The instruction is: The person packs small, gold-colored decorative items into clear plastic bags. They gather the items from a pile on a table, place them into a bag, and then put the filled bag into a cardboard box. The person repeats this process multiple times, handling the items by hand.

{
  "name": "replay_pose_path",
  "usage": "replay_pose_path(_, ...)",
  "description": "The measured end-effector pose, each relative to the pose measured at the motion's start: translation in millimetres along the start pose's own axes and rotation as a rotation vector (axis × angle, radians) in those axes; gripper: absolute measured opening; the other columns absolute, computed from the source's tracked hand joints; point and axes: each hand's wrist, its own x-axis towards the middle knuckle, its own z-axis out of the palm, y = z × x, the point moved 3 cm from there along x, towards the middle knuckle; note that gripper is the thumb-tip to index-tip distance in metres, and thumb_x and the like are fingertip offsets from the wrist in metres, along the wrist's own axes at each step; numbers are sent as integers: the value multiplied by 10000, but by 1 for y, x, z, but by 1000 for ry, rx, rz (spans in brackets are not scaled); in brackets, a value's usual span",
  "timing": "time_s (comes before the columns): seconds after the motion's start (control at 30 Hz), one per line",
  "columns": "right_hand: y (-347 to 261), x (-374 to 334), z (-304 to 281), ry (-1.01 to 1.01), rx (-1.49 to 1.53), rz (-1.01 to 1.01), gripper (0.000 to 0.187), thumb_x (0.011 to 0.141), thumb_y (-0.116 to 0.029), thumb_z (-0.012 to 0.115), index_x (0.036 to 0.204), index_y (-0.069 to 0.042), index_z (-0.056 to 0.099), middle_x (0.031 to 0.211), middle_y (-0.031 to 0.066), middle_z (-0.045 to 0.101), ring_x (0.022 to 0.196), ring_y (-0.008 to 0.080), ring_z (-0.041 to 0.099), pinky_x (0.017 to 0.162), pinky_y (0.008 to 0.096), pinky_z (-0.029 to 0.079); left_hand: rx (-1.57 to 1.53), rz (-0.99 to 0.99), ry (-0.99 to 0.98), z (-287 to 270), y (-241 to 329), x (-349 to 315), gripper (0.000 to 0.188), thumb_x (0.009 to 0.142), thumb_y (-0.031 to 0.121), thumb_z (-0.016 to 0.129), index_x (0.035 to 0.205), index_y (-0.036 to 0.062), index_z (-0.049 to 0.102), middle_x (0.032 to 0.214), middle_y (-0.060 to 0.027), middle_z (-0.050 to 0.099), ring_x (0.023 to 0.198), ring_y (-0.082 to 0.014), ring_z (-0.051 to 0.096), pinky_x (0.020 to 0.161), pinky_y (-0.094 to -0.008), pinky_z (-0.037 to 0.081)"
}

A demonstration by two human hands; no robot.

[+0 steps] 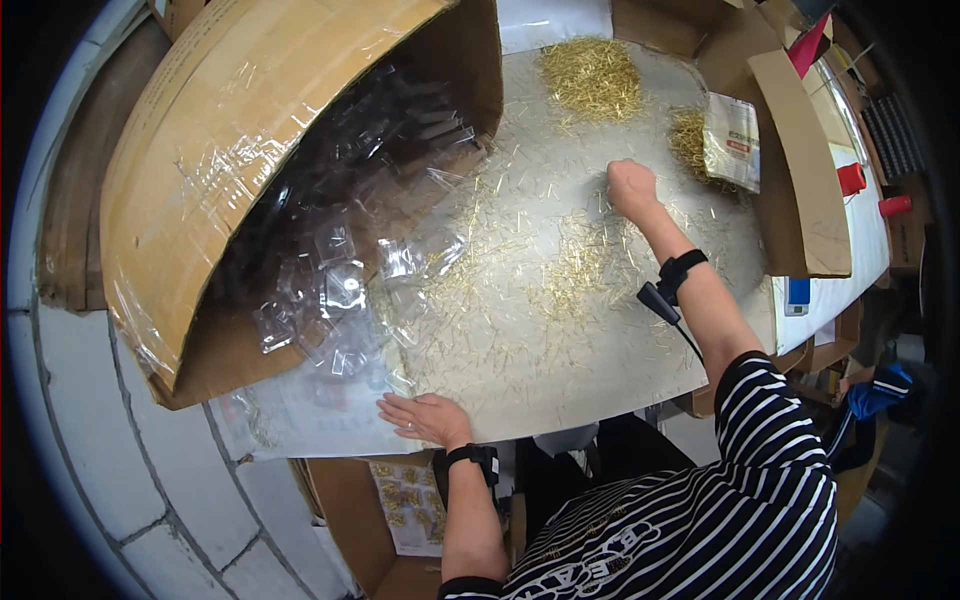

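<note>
My left hand lies with its fingers stretched out at the table's front edge, beside several clear plastic boxes. My right hand is a closed fist over the far middle of the pale tabletop; what it holds, if anything, is hidden. Beyond it is a heap of thin, gold-coloured metal pins, and a smaller pin heap lies to its right. Loose pins are scattered over the tabletop between my hands. Both wrists wear black straps.
A large cardboard box lies on its side at the left, full of clear plastic boxes. A printed bag leans by a cardboard wall on the right. Below the front edge, another carton holds bagged gold-coloured pieces. Another person's blue sleeve shows far right.
</note>
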Motion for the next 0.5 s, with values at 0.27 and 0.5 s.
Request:
replay_pose_path(0.27, 47, -19, 7, 27, 828, 237, 157, 733, -121, 644, 738, 31, 605, 637, 137, 618, 604, 248, 626, 550, 366, 485, -21, 1, -10, -2, 5, -2, 595, 883, 148, 369, 1431, -13, 207, 1526, -178, 143, 1416, -344, 115, 1117, -513, 112)
replay_pose_path(0.5, 17, -73, -11, -7, 1293, 394, 117, 791, -25, 559, 885, 27, 606, 663, 71, 600, 567, 135, 577, 502, 271, 448, 82, 34, 40, 8, -4, -1, 600, 876, 165, 386, 1428, -13, 232, 1510, -189, 196, 1409, -351, 137, 1099, -521, 163)
